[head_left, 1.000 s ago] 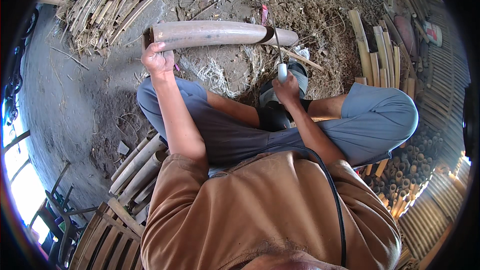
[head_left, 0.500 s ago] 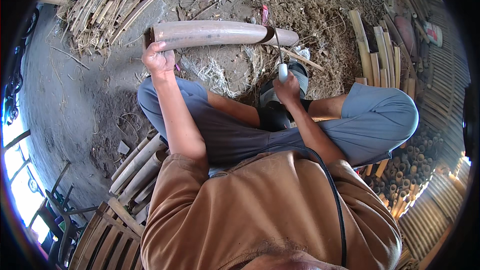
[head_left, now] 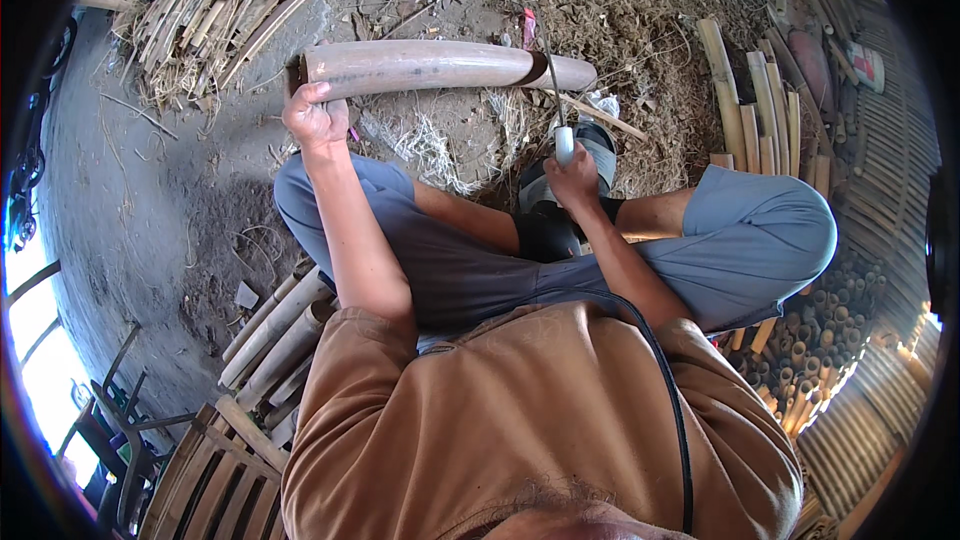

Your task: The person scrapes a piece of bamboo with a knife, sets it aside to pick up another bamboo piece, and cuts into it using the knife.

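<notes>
A thick bamboo piece (head_left: 420,66) lies crosswise in front of my lower legs. My left hand (head_left: 317,118) is closed around its left end, thumb on the near side; most of the fingers are hidden behind it. In my right hand (head_left: 574,182) is a long, narrow-bladed knife (head_left: 564,146), gripped by its pale handle. Its thin dark blade points away from me and crosses the bamboo near the right end, beside a dark curved opening in the wall. How deep the blade sits cannot be made out.
Split bamboo strips (head_left: 235,0) are heaped at the far left. Bamboo lengths (head_left: 765,105) stand at the right, with a bundle of thin tubes (head_left: 815,340) nearer. Bamboo sections (head_left: 275,335) and a slatted wooden piece (head_left: 215,485) lie at my left. Shavings (head_left: 650,60) cover the ground ahead.
The bamboo, both hands and the knife have shifted very slightly to the left. Both grips look the same.
</notes>
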`<state>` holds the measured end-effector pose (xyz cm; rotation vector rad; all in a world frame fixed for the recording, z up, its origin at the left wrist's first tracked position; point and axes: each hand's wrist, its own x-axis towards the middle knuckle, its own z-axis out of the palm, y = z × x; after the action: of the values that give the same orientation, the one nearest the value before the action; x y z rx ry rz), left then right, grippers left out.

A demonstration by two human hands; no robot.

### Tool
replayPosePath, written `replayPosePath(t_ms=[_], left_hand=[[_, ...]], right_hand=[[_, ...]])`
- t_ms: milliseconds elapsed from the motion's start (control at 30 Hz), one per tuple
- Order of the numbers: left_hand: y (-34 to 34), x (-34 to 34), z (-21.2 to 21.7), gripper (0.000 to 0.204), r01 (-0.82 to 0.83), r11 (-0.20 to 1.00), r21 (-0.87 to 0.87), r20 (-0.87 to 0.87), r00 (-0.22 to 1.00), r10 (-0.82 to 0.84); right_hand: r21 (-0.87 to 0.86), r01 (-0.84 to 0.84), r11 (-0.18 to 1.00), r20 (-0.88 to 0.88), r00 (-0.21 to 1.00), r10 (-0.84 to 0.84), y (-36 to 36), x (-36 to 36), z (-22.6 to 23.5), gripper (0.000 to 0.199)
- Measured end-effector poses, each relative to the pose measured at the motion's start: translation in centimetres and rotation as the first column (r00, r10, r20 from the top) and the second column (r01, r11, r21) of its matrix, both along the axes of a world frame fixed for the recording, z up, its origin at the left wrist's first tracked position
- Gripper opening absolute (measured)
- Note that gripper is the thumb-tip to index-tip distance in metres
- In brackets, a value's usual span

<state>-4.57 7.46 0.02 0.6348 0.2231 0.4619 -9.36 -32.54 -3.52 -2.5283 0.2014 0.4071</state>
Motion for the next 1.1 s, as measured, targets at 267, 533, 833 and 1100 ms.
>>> replayPosePath(t_ms=[267,533,833,1100], left_hand=[[0.1,-0.1,-0.2,0.060,-0.021,1.000,0.018,-0.014,1.000,0.021],[0.6,-0.2,-0.9,0.060,-0.009,1.000,-0.025,-0.040,0.999,0.008],[0.2,-0.2,-0.4,0.059,-0.011,1.000,-0.009,-0.024,1.000,0.010],[0.2,-0.1,-0.3,0.057,-0.006,1.000,0.006,0.006,1.000,0.006]], right_hand=[[-0.009,0.009,1.000,0.113,0.994,-0.008,0.2,-0.2,-0.2,0.035],[-0.011,0.020,1.000,0.070,0.997,-0.019,0.4,-0.2,0.4,0.037],[-0.026,0.015,1.000,0.082,0.997,-0.013,0.3,-0.2,0.0,0.037],[-0.038,0.003,0.999,0.115,0.993,0.002,0.1,-0.3,-0.6,0.036]])
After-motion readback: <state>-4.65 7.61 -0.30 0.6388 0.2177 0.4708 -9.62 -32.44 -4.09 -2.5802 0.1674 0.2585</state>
